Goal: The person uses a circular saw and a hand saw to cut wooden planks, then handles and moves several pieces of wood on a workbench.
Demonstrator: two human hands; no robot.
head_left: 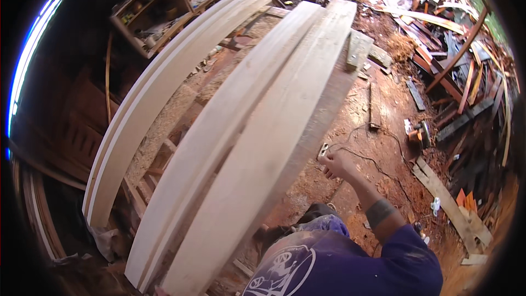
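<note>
Two long, pale planks lie side by side in front of me: a wide right plank (274,126) and a left plank (219,96) beside it. My right hand (337,165) is out to the right of them, its fingers curled in. A small whitish piece with dark holes (323,151) shows right at its fingertips; I cannot tell whether the hand grips it or it lies on the ground behind. At the bottom edge, by the near end of the planks, only a bit of my left hand (161,291) shows, its fingers mostly hidden.
More pale planks (159,90) stand to the left. Sawdust (164,120) covers the supports between. A thin black cable (378,164) winds over the reddish ground at right. Scrap wood (455,66) is heaped beyond, and a wooden shelf (164,8) stands at the back left.
</note>
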